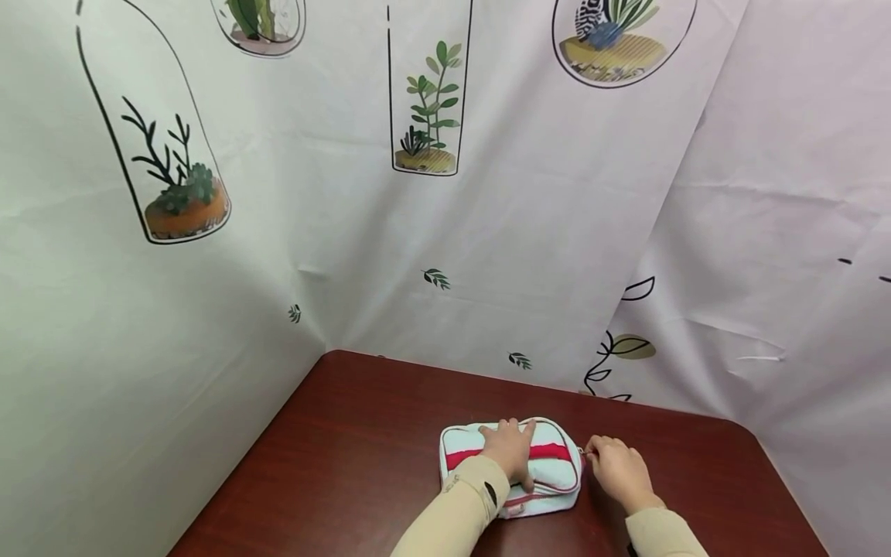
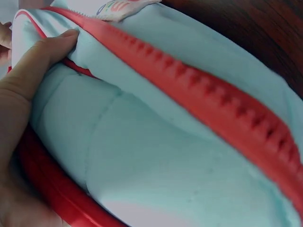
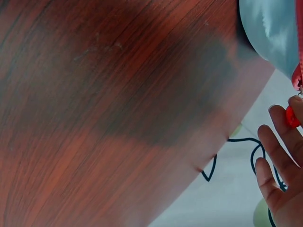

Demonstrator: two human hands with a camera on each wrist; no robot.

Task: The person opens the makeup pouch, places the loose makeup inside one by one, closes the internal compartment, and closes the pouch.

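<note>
A pale blue zip pouch (image 1: 557, 472) with a red band and red zips lies on the brown table. My left hand (image 1: 510, 449) holds it from above, fingers spread over the top and thumb on the near side. In the left wrist view the thumb (image 2: 45, 54) presses into the fabric below a red zipper (image 2: 189, 85). At the pouch's right end, my right hand (image 1: 619, 470) pinches a red zipper pull (image 3: 292, 117) between thumb and forefinger. Its other fingers are loosely bent in the right wrist view. The pouch's contents are hidden.
Brown wood-grain tabletop (image 1: 334, 464) surrounds the pouch. White cloth (image 1: 515, 232) printed with plants hangs behind the table's far edge and along the left side. A small white label (image 2: 128, 8) sticks out near the zip.
</note>
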